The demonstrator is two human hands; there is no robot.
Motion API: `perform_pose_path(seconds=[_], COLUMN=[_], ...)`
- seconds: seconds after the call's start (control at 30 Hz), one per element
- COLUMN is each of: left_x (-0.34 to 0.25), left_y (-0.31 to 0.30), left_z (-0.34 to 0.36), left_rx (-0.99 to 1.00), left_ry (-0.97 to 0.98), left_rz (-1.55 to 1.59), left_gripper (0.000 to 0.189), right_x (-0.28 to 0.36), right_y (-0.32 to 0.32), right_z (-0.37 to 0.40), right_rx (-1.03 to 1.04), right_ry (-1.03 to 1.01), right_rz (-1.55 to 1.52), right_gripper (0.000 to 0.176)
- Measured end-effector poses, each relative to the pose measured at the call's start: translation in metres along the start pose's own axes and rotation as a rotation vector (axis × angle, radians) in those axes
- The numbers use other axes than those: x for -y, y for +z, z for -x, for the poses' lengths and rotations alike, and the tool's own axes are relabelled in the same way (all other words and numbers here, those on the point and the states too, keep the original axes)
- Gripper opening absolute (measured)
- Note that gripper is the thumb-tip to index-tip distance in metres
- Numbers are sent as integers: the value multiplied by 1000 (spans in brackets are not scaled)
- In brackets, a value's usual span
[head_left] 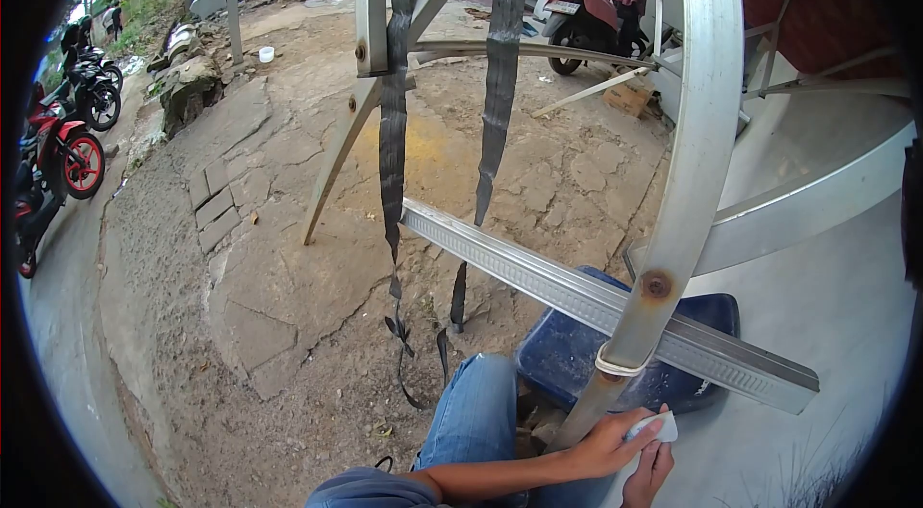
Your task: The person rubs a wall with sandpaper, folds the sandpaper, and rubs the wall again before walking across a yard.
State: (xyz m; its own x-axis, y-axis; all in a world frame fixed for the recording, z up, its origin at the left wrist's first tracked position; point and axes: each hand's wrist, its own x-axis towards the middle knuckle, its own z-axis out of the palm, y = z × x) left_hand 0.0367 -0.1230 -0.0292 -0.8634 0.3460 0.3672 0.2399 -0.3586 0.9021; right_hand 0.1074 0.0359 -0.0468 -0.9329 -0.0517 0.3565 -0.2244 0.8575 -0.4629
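Note:
My left hand [608, 443] reaches in from the lower left, its fingers closed on a small white object [659, 426] whose kind I cannot make out. Just below it, my right hand [650, 472] is curled with its fingertips close to the white object; whatever it holds is hidden. Above both hands stands a flat metal leg [630, 340] with rusty bolts. A white band [620, 368] is wrapped around this leg. A ridged metal channel [538, 268] crosses behind the leg at a slant, near the band.
A dark blue plastic container [567, 345] lies behind the leg. Black straps [392, 123] hang from the metal frame. A curved metal bar [817, 210] extends right. Motorbikes [72, 157] stand at left, another vehicle [596, 23] at the back. The ground is cracked and uneven.

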Motion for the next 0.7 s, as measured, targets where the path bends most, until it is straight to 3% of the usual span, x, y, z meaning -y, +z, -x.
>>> perform_pose_path(seconds=[0.07, 0.1, 0.17, 0.2, 0.27, 0.3, 0.37, 0.5, 0.57, 0.7], left_x=[1, 2, 3, 2, 0, -1, -2, 2, 1, 6], left_y=[1, 1, 1, 1, 0, 0, 0, 0, 0, 1], left_z=[0, 0, 0, 0, 1, 1, 1, 1, 1, 2], left_rx=[1, 2, 12, 12, 13, 12, 31, 59, 60, 48], left_ry=[15, 16, 20, 20, 30, 29, 22, 30, 47, 99], left_rz=[23, 22, -2, -3, -3, -4, 7, -15, -23, -52], left_gripper=[30, 30, 30, 30, 29, 29, 28, 28, 29, 31], right_x=[20, 17, 10, 15, 31, 28, 18, 43, 49, 45], right_y=[-5, -3, 3, 0, -9, -7, 0, -12, -10, -9], right_z=[-9, -7, -4, -6, -11, -10, -6, -18, -19, -20], right_rx=[-11, -12, -108, -109, -52, -51, -177, -183, -274, -290], right_ry=[300, 299, -7, -7, 220, 219, 400, 328, 464, 407], right_rz=[-288, -289, -42, -43, -259, -260, -415, -276, -362, -519], right_gripper=[38, 38, 33, 33, 31, 31, 32, 34, 36, 31])
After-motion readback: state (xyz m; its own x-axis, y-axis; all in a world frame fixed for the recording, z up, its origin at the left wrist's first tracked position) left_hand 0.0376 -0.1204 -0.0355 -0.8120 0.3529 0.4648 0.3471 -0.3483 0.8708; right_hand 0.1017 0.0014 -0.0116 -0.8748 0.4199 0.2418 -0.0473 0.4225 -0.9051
